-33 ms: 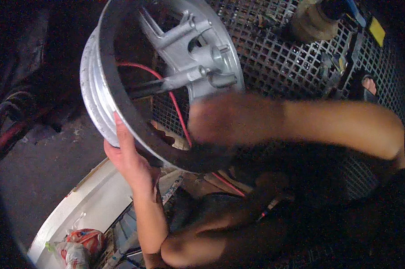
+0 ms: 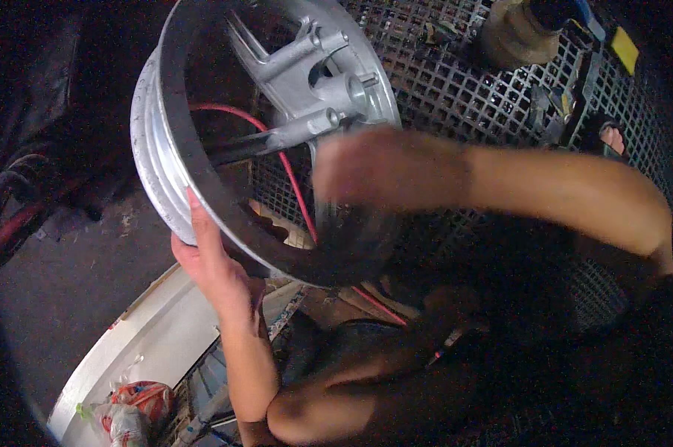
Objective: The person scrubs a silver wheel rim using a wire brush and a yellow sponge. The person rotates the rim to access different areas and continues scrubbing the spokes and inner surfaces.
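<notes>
A silver-grey motorcycle wheel rim [image 2: 158, 141] without a tyre stands tilted in front of me, with cast spokes and a hub [image 2: 344, 97] at its centre. My left hand [image 2: 216, 261] grips its lower left edge, the thumb along the outer lip and the other fingers largely hidden behind. At the lower right inside of the rim, my right hand [image 2: 377, 171] is blurred by motion. Its fingers are too smeared to show whether they hold anything. Behind the spokes runs a thin red hose or cable [image 2: 295, 179], passing down under the rim.
A dark metal grating [image 2: 455, 97] lies beyond the rim, with a brownish round container [image 2: 519, 37] and a yellow piece [image 2: 625, 51] at the far right. At lower left are a curved white panel [image 2: 150, 328] and a red-and-white plastic bag [image 2: 139, 410]. A foot [image 2: 612, 139] shows at right.
My right hand has shifted slightly upward along the inside of the rim. The rim has moved a little to the left, while my left hand keeps its grip.
</notes>
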`<state>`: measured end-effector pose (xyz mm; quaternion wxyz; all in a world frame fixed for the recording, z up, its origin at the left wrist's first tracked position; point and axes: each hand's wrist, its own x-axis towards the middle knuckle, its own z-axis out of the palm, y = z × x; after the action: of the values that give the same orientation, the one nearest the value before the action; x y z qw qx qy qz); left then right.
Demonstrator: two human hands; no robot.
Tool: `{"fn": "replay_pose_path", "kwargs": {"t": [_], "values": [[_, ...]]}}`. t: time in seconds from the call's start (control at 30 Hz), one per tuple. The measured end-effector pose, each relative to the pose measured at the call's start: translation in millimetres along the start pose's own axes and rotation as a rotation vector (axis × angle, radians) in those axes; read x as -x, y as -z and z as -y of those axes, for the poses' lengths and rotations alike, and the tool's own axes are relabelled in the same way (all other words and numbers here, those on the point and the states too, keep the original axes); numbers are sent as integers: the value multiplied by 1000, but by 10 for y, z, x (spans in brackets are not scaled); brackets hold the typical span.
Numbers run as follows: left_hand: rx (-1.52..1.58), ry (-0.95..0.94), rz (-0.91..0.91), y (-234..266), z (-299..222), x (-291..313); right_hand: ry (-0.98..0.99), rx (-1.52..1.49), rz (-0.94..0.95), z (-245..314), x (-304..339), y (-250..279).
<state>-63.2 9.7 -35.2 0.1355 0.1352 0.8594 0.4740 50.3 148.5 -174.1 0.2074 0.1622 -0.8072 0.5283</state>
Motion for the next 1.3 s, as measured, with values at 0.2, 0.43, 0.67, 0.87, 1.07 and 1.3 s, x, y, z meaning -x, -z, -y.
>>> {"fn": "replay_pose_path", "kwargs": {"t": [0.2,0.43,0.67,0.87,1.07,1.3], "values": [[64,1,-40,116,131,7,221,177,-158,-175,-37,-28],[65,-8,-55,61,155,1,12,50,-46,-107,18,5],[140,-23,78,212,169,-24,54,-73,-115,51,-16,-47],[122,-4,8,161,223,17,-23,-124,-59,-62,-58,-94],[133,16,98,212,188,15,133,-128,-201,-22,-66,-103],[117,-8,-7,176,227,38,-53,-32,-7,-82,-62,-146]]}}
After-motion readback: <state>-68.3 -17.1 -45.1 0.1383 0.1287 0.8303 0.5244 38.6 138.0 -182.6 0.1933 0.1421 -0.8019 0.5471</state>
